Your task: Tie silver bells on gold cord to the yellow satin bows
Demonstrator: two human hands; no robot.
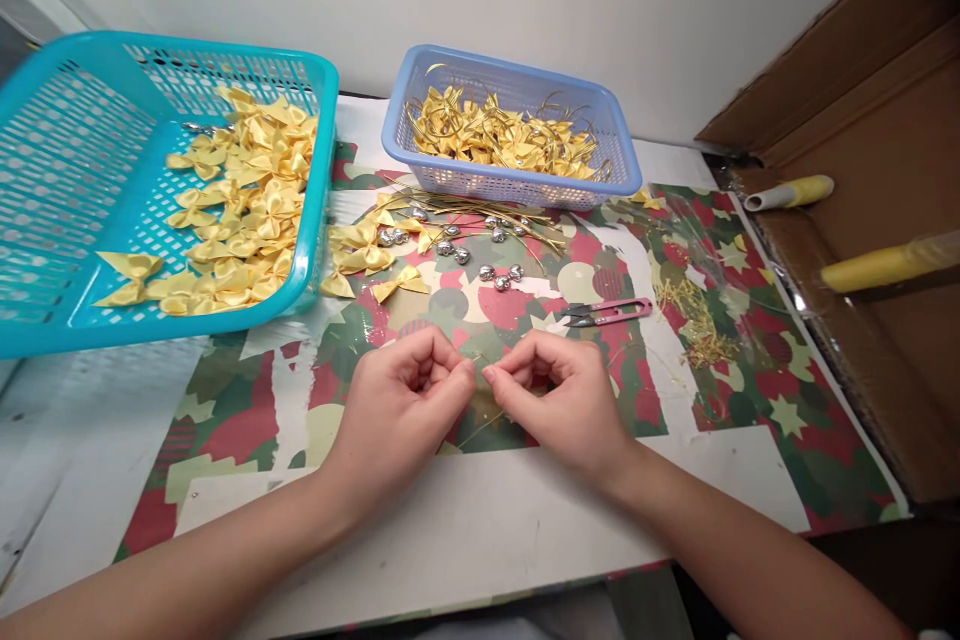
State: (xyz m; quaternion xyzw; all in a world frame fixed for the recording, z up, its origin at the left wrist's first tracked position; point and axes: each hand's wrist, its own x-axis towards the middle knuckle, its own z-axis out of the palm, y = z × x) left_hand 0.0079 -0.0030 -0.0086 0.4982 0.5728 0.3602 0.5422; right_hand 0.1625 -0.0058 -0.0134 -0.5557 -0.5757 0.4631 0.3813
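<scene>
My left hand [409,410] and my right hand [559,400] face each other close above the patterned mat, both closed in a pinch. A thin gold cord [480,430] runs beneath and between them, and a short bit of it shows at the fingertips. Just beyond my hands lie silver jingle bells [501,276] in small clusters. Yellow ribbon bows [401,285] rest loose behind my left hand, near a bundle of gold cords [480,207]. Pink-handled thread snips [611,311] lie beyond my right hand.
A turquoise basket [319,170] of yellow bows stands at left. A blue-violet basket [517,182] at the back holds bows with gold cord loops. Cord scraps [705,335] lie at right, beside a cardboard box [847,100] and yellow-and-white tubes [802,192].
</scene>
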